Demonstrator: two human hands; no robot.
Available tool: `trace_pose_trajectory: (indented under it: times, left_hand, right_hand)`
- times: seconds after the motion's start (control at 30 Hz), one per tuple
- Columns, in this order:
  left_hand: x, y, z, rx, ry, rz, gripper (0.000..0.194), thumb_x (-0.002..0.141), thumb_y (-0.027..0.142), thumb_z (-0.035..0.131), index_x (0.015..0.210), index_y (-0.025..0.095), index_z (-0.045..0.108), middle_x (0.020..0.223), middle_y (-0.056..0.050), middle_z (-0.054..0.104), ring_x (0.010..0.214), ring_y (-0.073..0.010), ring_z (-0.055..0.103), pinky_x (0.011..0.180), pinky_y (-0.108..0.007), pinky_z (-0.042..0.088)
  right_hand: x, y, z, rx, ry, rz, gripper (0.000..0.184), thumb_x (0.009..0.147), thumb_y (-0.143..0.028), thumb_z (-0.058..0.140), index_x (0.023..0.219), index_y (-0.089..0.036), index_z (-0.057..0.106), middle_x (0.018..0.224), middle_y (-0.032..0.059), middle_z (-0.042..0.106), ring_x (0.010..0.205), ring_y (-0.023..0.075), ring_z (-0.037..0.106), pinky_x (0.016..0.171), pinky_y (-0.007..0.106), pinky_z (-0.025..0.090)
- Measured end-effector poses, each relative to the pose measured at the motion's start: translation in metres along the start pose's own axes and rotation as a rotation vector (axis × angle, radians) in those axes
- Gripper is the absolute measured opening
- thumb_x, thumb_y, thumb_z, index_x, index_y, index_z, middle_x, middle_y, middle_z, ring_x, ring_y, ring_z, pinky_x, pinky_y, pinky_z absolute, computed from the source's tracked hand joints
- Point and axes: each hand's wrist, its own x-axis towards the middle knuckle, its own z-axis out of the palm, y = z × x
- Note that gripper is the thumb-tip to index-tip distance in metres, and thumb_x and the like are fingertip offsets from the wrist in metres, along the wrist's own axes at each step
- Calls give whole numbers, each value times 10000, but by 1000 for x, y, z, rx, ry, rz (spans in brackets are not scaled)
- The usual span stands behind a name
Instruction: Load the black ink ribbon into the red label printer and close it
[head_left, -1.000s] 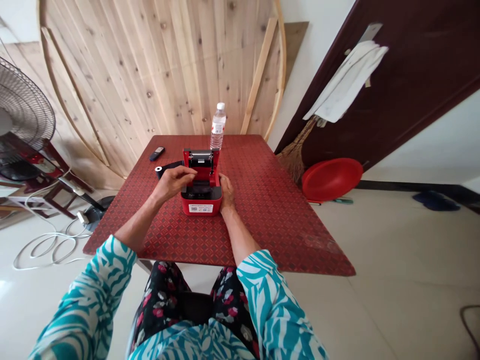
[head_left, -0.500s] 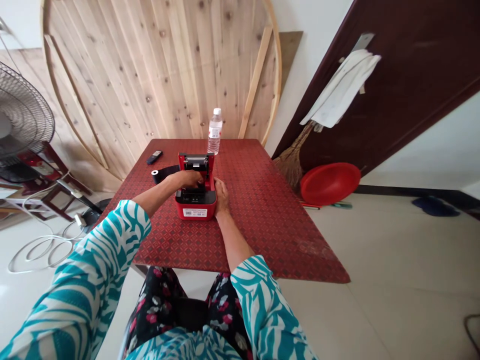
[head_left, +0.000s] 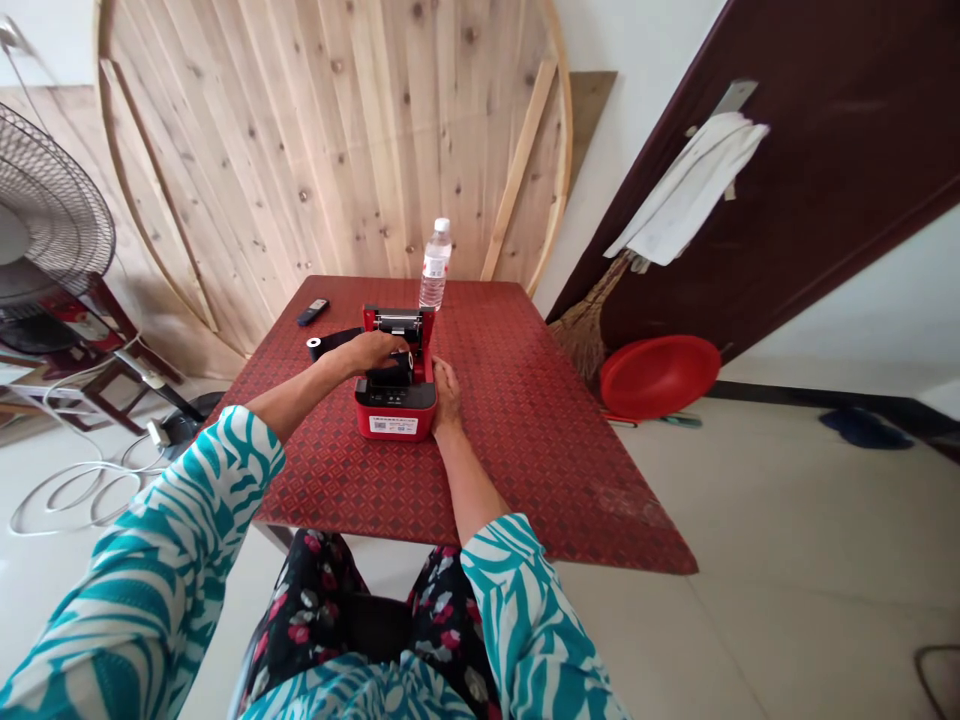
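Note:
A small red and black label printer (head_left: 396, 425) stands on the table with its lid (head_left: 400, 322) tipped up and back. My left hand (head_left: 373, 352) reaches over from the left, its fingers closed on a black ribbon roll (head_left: 397, 373) with a white core, which sits at the opening of the printer. Another black roll (head_left: 322, 345) with a white core lies on the table left of the printer, behind my left wrist. Against the printer's right side rests my right hand (head_left: 446, 395), its fingers stretched flat along the casing.
A clear water bottle (head_left: 435, 265) stands behind the printer, and a dark remote control (head_left: 313, 312) lies at the back left of the red patterned table (head_left: 525, 430). Left of the table is a fan (head_left: 45, 210); a red basin (head_left: 660, 375) and a broom (head_left: 592, 315) are right.
My left hand has risen out of the printer's inside, and the black roll with its white core now shows under its fingers. My right hand stays at the printer's side. The view has shifted slightly.

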Motion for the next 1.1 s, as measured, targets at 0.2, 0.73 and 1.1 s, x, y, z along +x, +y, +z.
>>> trace_pose_trajectory:
  times: [0.2, 0.73, 1.1]
  left_hand:
    - [-41, -3, -14, -359, 182, 57, 276, 760, 177, 675, 1029, 228, 709, 971, -42, 736, 930, -231, 683, 870, -331, 511]
    - [-118, -103, 58, -1031, 670, -313, 437, 583, 297, 811, 951, 181, 605, 869, -24, 699, 800, -172, 662, 814, -340, 535]
    - [-102, -104, 81, -753, 737, -388, 460, 678, 291, 747, 1091, 207, 564, 1014, -61, 708, 972, -221, 681, 895, -384, 529]
  right_hand:
    - [1, 1, 1, 5, 22, 11, 438, 762, -551, 564, 1017, -215, 682, 1100, 54, 739, 1030, 187, 642, 980, 364, 484]
    - [1, 6, -5, -3, 32, 9, 427, 751, -534, 584, 1013, -210, 675, 1042, 46, 736, 907, 175, 642, 848, 346, 488]
    - [-3, 1, -3, -3, 39, 23, 422, 739, -526, 594, 1006, -207, 666, 1003, 42, 735, 841, 166, 638, 804, 337, 494]
